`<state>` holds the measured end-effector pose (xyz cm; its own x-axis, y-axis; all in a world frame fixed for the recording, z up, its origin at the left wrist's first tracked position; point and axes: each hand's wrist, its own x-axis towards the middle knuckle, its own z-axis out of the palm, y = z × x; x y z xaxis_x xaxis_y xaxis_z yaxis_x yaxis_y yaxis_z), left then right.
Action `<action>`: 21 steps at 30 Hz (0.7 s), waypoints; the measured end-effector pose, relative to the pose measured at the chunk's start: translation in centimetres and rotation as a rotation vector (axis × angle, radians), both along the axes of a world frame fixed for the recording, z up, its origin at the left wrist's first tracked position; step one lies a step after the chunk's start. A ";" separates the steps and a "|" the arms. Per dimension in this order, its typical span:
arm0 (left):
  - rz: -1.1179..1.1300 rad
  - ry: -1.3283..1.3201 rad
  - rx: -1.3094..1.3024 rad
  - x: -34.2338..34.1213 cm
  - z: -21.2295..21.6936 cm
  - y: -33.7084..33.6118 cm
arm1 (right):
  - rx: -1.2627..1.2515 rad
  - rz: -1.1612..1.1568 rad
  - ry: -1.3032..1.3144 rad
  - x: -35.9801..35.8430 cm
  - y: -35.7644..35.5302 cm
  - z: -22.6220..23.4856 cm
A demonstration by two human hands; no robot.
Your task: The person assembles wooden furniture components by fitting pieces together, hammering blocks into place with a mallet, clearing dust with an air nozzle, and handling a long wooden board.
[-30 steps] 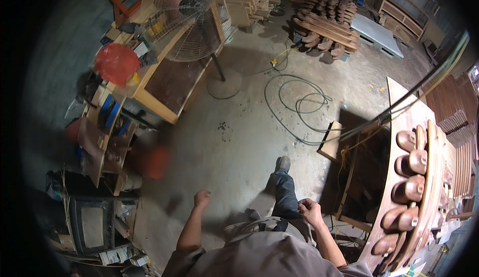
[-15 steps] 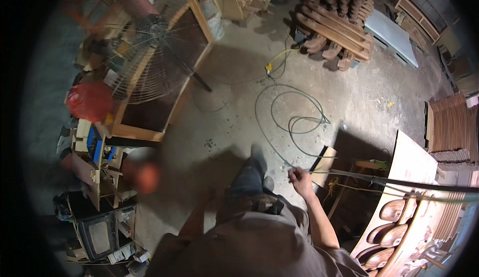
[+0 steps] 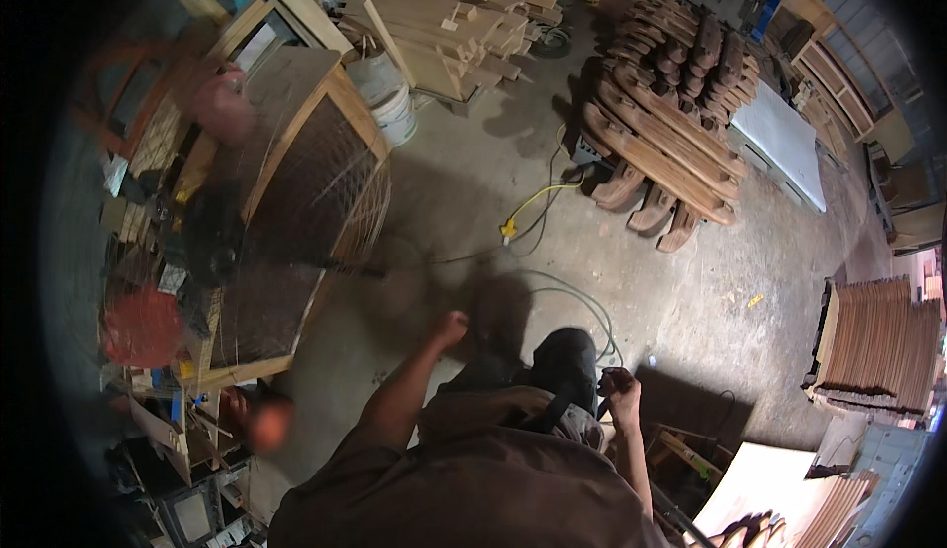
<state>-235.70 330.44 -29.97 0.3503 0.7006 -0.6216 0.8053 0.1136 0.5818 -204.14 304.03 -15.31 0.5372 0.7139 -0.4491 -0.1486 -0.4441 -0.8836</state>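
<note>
My left hand point(image 3: 452, 328) hangs ahead of my body over the floor, its fingers curled in, with nothing seen in it. At my right side my right hand point(image 3: 620, 392) is closed, and a dark bit shows by its fingers that I cannot make out. A green hose point(image 3: 592, 303) lies in a curve on the floor and runs toward that hand. Whether the fingers grip the hose is hidden. My bent knee in dark trousers point(image 3: 566, 351) is between the two hands.
To the left stand a blurred wire-guarded fan point(image 3: 360, 208) and a wood-framed panel point(image 3: 286, 183). Ahead are a white bucket point(image 3: 397, 117), a yellow cord plug point(image 3: 508, 229) and a stack of carved wooden parts point(image 3: 666, 144). Stacked brown boards point(image 3: 878, 341) and a pale board point(image 3: 758, 494) sit at right.
I have moved forward; the hose, fan and wood stack now appear nearer or lower. My left hand has swung forward into view. My right hand has come lower beside my knee.
</note>
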 end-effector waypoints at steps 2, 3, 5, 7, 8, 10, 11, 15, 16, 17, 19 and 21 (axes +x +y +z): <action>-0.089 -0.127 0.105 5.2 -0.7 6.0 | 0.080 0.009 0.069 2.4 5.6 0.3; -0.118 -0.150 0.147 8.8 0.5 8.7 | 0.074 -0.033 0.116 4.0 7.9 -0.5; -0.143 -0.183 0.229 14.2 2.1 14.3 | 0.093 -0.003 0.123 7.1 13.5 -1.1; -0.120 -0.201 0.296 17.0 1.7 19.3 | 0.057 0.028 0.105 10.6 19.0 -2.9; -0.102 -0.167 0.288 18.4 1.8 21.6 | 0.110 0.043 0.111 12.9 21.8 -3.8; -0.069 -0.102 0.265 20.8 2.3 25.9 | 0.108 0.054 0.113 17.1 28.1 -6.0; -0.070 -0.100 0.260 22.0 3.1 27.7 | 0.102 0.054 0.104 19.3 31.0 -6.5; -0.134 0.099 0.296 22.9 5.0 36.9 | 0.134 0.121 0.059 25.8 43.1 -6.8; -0.159 0.141 0.299 24.0 6.1 39.6 | 0.124 0.173 -0.066 27.5 46.1 -7.2; -0.184 0.180 0.290 24.9 6.7 41.6 | 0.096 0.356 -0.199 29.6 49.7 -6.7; -0.015 0.062 0.274 26.7 6.9 45.1 | 0.038 0.329 -0.166 31.0 55.9 -5.3; 0.060 -0.004 0.222 28.7 8.1 49.5 | -0.036 0.483 -0.338 32.6 63.0 -4.2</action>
<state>-206.99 379.95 -21.83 0.3059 0.8398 -0.4485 0.7985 0.0303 0.6013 -171.58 367.02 -19.48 0.2728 0.9007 -0.3382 0.3652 -0.4222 -0.8297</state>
